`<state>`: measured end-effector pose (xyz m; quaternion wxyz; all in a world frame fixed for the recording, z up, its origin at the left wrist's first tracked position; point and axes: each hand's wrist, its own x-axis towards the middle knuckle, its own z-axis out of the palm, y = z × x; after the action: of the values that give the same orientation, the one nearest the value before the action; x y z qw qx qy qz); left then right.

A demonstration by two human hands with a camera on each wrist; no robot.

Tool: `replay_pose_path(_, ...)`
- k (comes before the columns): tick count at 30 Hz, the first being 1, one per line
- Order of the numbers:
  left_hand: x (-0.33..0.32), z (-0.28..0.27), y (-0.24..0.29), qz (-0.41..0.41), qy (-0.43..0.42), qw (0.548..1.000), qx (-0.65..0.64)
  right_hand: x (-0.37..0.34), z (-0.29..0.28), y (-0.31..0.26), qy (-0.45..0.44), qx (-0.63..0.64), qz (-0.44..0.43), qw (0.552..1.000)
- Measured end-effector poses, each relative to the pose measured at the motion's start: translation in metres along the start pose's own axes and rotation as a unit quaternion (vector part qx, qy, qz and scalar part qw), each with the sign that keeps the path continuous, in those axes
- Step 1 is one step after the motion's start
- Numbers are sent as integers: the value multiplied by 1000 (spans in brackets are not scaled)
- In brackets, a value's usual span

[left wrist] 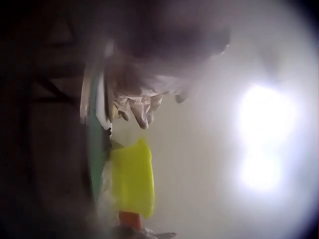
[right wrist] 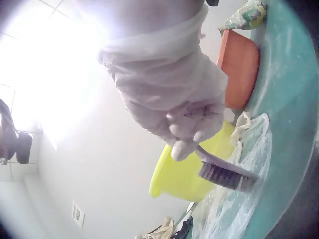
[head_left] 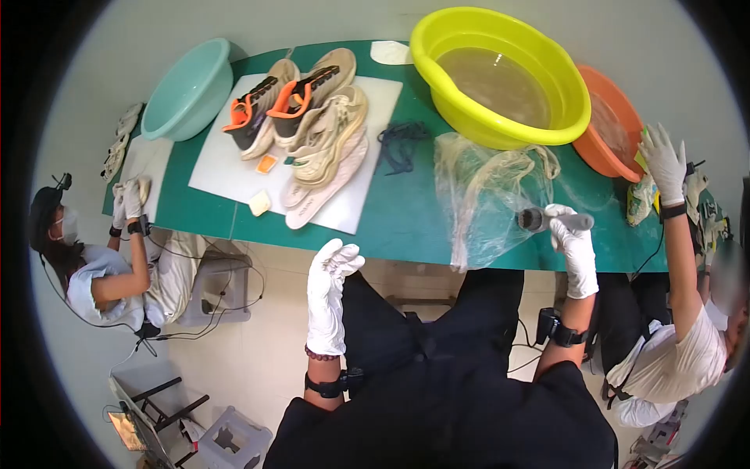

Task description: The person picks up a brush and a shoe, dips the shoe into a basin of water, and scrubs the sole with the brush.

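Note:
My right hand (head_left: 576, 254), in a white glove, grips the grey handle of a scrub brush (head_left: 533, 220). In the right wrist view the dark bristles of the brush (right wrist: 227, 177) stick out past the fingers, over the crumpled clear plastic bag (head_left: 488, 195). My gloved left hand (head_left: 330, 293) is raised in front of the table's near edge, fingers loosely bent and holding nothing. Nearest to it are pale insoles (head_left: 308, 209), a beige sneaker (head_left: 332, 137) and a pair of dark, orange-lined sneakers (head_left: 262, 109) on a white board (head_left: 223, 160).
A yellow basin (head_left: 500, 137) with murky water stands at the back, beside an orange basin (head_left: 625, 160). Dark laces (head_left: 400, 144) lie on the green table (head_left: 398, 223). At far left is a light blue basin (head_left: 187, 90). Other people sit at both sides, one (head_left: 664, 164) reaching over.

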<state>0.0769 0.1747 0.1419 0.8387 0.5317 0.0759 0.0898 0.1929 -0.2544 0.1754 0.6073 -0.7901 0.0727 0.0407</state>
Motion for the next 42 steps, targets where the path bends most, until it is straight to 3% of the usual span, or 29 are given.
replay_pose_path(2,-3,-7,10,-23,32,998,-53,-9,-2,-16,-54,-8,75,996)
replay_pose_path(5,-1,-19,14,-17,12,1000,-6,-13,13,-4,-125,232,-19,964)
replay_pose_path(9,-6,-20,18,-14,45,999,15,-29,32,-32,-127,379,6,917)
replay_pose_path(13,7,-17,14,-29,94,987,124,-28,10,-5,-67,218,-30,973)
replay_pose_path(14,12,-16,15,-12,92,983,156,-33,2,4,-93,231,-54,967)
replay_pose_path(17,30,-18,12,21,89,966,243,-41,-20,28,4,188,-81,979)
replay_pose_path(19,44,-9,9,68,105,955,269,-48,-33,36,70,144,-54,986)
replay_pose_path(22,50,25,2,50,105,945,307,-51,-57,75,102,86,-25,991)
replay_pose_path(27,45,93,-33,-8,-77,905,418,-50,-65,109,118,54,0,992)
replay_pose_path(29,44,129,-37,88,-99,812,568,-47,-66,115,122,35,-15,992)
replay_pose_path(31,48,154,-58,221,-85,747,621,-48,-64,100,115,51,20,992)
replay_pose_path(34,52,171,-80,125,-107,694,701,-44,-64,100,99,78,7,992)
replay_pose_path(38,63,156,-85,150,-136,698,687,-48,-58,83,87,92,19,992)
replay_pose_path(42,72,134,-63,121,-84,696,703,-51,-58,79,86,121,50,988)
